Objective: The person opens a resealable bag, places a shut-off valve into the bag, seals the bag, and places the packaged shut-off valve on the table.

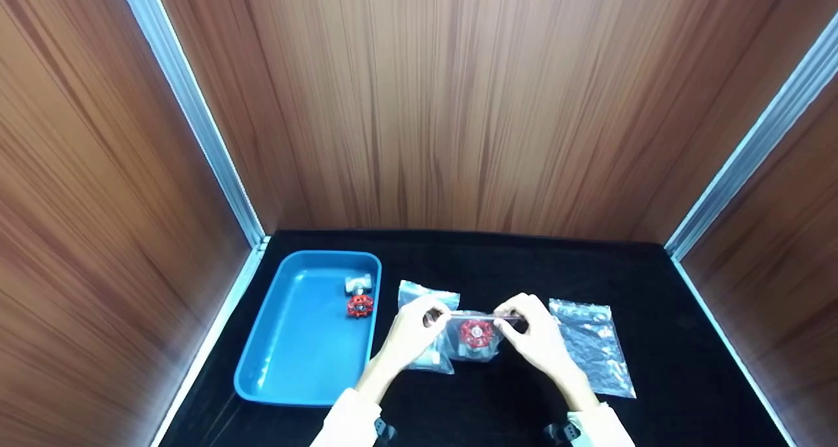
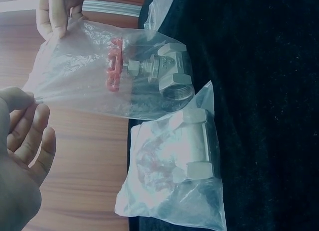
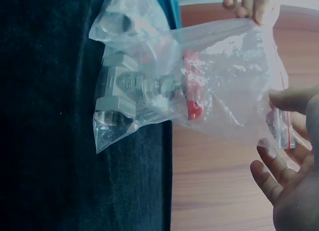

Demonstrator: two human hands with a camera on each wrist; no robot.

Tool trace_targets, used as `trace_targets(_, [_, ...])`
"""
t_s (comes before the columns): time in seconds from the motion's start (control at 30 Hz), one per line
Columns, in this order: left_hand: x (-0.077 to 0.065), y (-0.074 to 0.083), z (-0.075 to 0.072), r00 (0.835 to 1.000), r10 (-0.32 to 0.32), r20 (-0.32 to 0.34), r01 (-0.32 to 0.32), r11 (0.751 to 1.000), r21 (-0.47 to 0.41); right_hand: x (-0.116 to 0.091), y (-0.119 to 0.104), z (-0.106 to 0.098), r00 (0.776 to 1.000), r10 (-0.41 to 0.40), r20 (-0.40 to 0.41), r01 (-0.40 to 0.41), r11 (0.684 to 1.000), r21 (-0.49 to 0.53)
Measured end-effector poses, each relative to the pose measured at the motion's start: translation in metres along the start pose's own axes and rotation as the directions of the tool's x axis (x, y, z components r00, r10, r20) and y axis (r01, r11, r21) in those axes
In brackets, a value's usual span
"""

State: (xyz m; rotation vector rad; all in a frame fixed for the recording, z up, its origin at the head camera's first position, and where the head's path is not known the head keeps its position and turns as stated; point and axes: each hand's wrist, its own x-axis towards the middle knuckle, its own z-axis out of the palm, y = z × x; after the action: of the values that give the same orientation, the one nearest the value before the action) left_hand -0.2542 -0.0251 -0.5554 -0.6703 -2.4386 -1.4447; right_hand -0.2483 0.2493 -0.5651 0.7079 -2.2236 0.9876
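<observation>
Below both hands' grip, a bagged valve

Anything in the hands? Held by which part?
A clear bag with a red-wheeled valve inside: left hand and right hand pinch opposite ends of its top edge.

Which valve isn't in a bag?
The loose valve in the blue tray; the held valve and the third valve beside it are both inside clear bags.
</observation>
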Motion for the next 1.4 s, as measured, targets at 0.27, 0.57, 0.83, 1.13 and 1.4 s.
trace_targets(0.27, [-0.0008,-0.0006,0.0002,1.000,-0.018,-0.008,0.019,1.000,0.020,-0.0021,0.0027,-0.0041,0.999,0.039,-0.012,-0.039,0.999,0.011])
trace_targets(0.57, [0.0002,-0.0029,0.0019,1.000,0.005,0.004,-0.005,1.000,0.009,-0.0033,0.0048,-0.0035,0.999,0.048,-0.024,-0.048,0.999,-0.010])
trace_targets(0.83, [0.0011,-0.0006,0.0013,1.000,-0.014,0.011,0.014,1.000,0.000,-0.0058,0.0069,-0.0057,0.991,0.137,-0.003,-0.137,0.990,0.041])
trace_targets(1.13, [0.0004,0.0001,0.0005,1.000,-0.004,-0.001,0.004,1.000,0.017,-0.0075,0.0093,-0.0105,0.987,0.160,-0.014,-0.158,0.983,0.094])
trace_targets(1.4, [0.0003,-0.0006,0.0015,1.000,-0.001,-0.010,0.001,1.000,0.006,-0.0070,0.0093,-0.0088,0.988,0.149,-0.031,-0.149,0.989,0.022])
